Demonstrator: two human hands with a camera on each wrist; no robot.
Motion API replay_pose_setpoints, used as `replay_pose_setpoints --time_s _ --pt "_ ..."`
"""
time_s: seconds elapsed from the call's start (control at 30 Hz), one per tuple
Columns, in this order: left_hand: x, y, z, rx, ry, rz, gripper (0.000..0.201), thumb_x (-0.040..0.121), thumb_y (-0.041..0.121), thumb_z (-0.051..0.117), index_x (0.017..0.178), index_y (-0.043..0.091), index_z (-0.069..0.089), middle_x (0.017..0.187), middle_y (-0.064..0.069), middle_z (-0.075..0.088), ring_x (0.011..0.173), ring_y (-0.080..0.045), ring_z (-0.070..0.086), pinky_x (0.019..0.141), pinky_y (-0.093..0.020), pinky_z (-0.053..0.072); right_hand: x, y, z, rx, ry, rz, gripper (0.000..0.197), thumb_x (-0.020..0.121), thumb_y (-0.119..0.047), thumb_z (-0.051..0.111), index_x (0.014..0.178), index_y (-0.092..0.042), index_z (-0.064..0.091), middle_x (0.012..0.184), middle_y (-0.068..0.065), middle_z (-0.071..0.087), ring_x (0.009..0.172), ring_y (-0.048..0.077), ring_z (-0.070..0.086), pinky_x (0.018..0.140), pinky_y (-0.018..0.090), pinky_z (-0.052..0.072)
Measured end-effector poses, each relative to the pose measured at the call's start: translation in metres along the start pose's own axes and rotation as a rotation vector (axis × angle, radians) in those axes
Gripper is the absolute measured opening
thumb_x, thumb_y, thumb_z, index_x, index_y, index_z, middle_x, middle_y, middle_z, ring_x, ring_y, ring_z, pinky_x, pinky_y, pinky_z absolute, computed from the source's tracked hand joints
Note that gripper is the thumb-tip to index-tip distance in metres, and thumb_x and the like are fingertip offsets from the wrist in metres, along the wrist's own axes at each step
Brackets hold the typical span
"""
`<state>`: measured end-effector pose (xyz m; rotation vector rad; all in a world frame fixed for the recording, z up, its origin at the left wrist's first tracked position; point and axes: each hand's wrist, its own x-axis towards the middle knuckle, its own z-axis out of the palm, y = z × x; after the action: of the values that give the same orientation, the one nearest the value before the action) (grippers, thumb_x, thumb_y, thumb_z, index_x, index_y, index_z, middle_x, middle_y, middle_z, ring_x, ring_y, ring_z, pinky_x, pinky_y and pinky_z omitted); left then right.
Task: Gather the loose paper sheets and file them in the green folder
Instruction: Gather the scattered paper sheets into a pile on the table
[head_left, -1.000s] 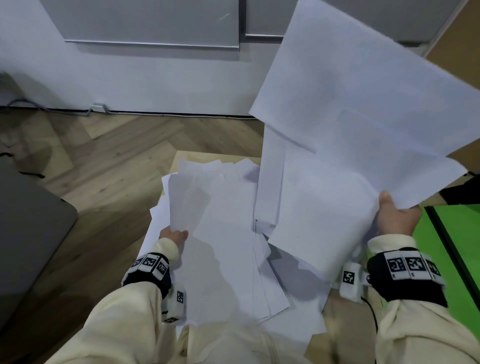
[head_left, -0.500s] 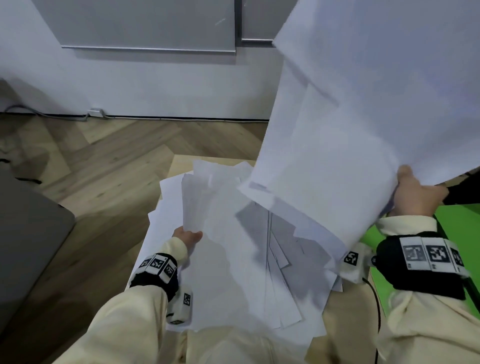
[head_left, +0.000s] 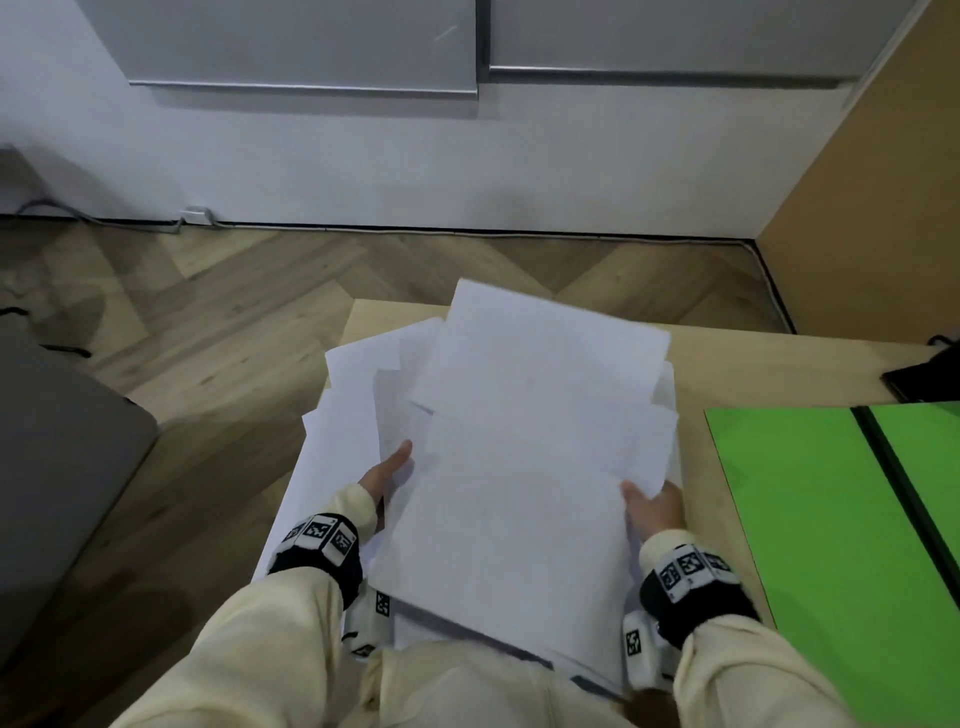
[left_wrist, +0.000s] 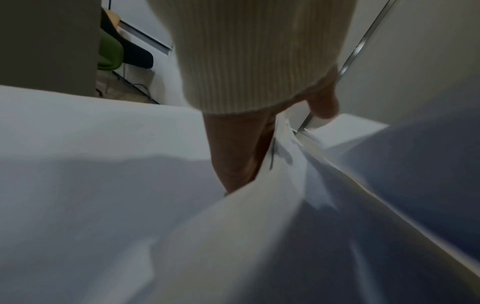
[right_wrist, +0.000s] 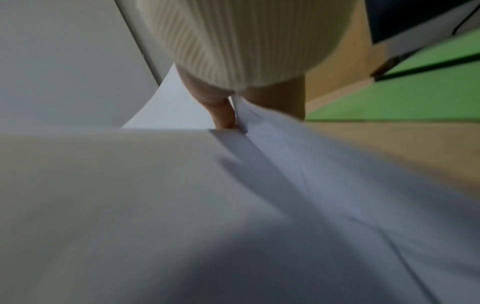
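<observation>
Now both hands pinch the paper sheets at their side edges; the green folder lies open just right, nearer the right hand than the left hand.

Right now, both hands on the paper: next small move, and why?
Probably square the stack first. The left hand and right hand grip opposite sides of the paper sheets, but the edges are fanned and staggered, and some sheets lie lower at the left. The green folder lies open to the right on the table, so an aligned stack should slide over more cleanly.
</observation>
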<state>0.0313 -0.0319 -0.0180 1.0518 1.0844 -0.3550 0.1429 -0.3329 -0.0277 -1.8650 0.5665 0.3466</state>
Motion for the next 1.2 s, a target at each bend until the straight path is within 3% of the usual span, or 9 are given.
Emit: replay_pose_setpoints --time_s 0.17,0.43,0.63,0.77,0.9,0.97,1.03,1.1,1.2 --pt "0.008 -0.014 0.012 0.323 0.185 0.099 0.101 0.044 0.055 0.082 0.129 0.007 0.055 0.121 -0.013 0.065 0.11 -0.035 0.06 0.1 -0.047 0.046 -0.009 0.023 0.027 -0.094 -0.131 0.011 0.03 0.082 -0.012 0.06 0.112 -0.009 0.065 0.104 0.011 0.071 0.092 0.029 0.067 0.093 0.041 0.052" --pt "0.011 -0.016 0.018 0.377 0.252 0.148 0.065 0.063 0.037 0.084 0.116 0.008 0.061 0.099 -0.007 0.065 0.088 -0.024 0.061 0.08 -0.03 0.046 0.005 -0.018 0.022 -0.123 -0.008 -0.163 0.03 0.083 -0.004 0.062 0.113 0.0 0.063 0.111 0.014 0.068 0.105 0.026 0.063 0.086 0.025 0.039" --pt "0.007 -0.009 0.018 0.51 0.268 0.128 0.062 0.072 0.022 0.079 0.126 0.002 0.053 0.115 -0.014 0.063 0.104 -0.03 0.06 0.087 -0.033 0.047 0.008 -0.034 0.031 -0.219 -0.373 -0.056 0.045 0.083 -0.012 0.069 0.124 0.0 0.056 0.118 0.01 0.062 0.109 0.022 0.056 0.088 0.026 0.037" --pt "0.004 -0.006 0.009 0.581 0.307 0.085 0.059 0.079 0.022 0.072 0.13 0.002 0.049 0.124 -0.017 0.061 0.111 -0.036 0.059 0.091 -0.036 0.048 0.038 -0.032 0.003 -0.701 -0.611 0.003 0.053 0.079 -0.019 0.072 0.128 -0.006 0.055 0.126 0.011 0.061 0.113 0.023 0.057 0.091 0.025 0.04" --pt "0.004 -0.003 0.007 0.541 0.304 0.034 0.063 0.078 0.023 0.073 0.132 0.001 0.047 0.127 -0.017 0.059 0.105 -0.035 0.061 0.081 -0.038 0.052 0.051 -0.013 -0.009 -0.539 -0.398 -0.127 0.011 0.081 0.003 0.062 0.091 0.001 0.067 0.078 0.021 0.066 0.078 0.023 0.059 0.076 0.025 0.043" --pt "0.005 0.002 0.008 0.486 0.265 -0.002 0.082 0.069 0.035 0.079 0.135 0.001 0.042 0.132 -0.017 0.056 0.107 -0.038 0.061 0.07 -0.037 0.052 0.051 0.0 -0.007 -0.478 -0.246 -0.181 0.012 0.083 0.001 0.059 0.09 0.009 0.064 0.088 0.033 0.067 0.084 0.037 0.064 0.075 0.024 0.038" --pt "0.02 0.0 0.005 0.406 0.276 -0.01 0.111 0.054 0.053 0.081 0.141 0.002 0.035 0.138 -0.017 0.05 0.121 -0.039 0.053 0.089 -0.045 0.048 0.046 0.009 0.001 -0.49 -0.327 -0.187 0.017 0.086 -0.001 0.056 0.094 0.012 0.063 0.091 0.03 0.068 0.089 0.04 0.063 0.075 0.024 0.036" --pt "0.026 0.0 0.007 0.376 0.317 -0.004 0.117 0.048 0.064 0.08 0.139 0.002 0.038 0.137 -0.017 0.052 0.123 -0.037 0.052 0.101 -0.044 0.042 0.04 0.012 0.006 -0.479 -0.405 -0.206 0.017 0.089 -0.004 0.052 0.087 0.002 0.068 0.081 0.013 0.066 0.081 0.023 0.056 0.074 0.024 0.037" --pt "0.003 0.008 0.016 0.449 0.362 -0.02 0.094 0.074 0.048 0.072 0.144 0.002 0.028 0.146 -0.016 0.041 0.132 -0.035 0.043 0.109 -0.04 0.035 0.037 0.006 0.003 -0.445 -0.282 -0.3 0.021 0.092 -0.007 0.05 0.074 -0.009 0.061 0.068 0.005 0.052 0.073 0.018 0.045 0.062 0.024 0.034"
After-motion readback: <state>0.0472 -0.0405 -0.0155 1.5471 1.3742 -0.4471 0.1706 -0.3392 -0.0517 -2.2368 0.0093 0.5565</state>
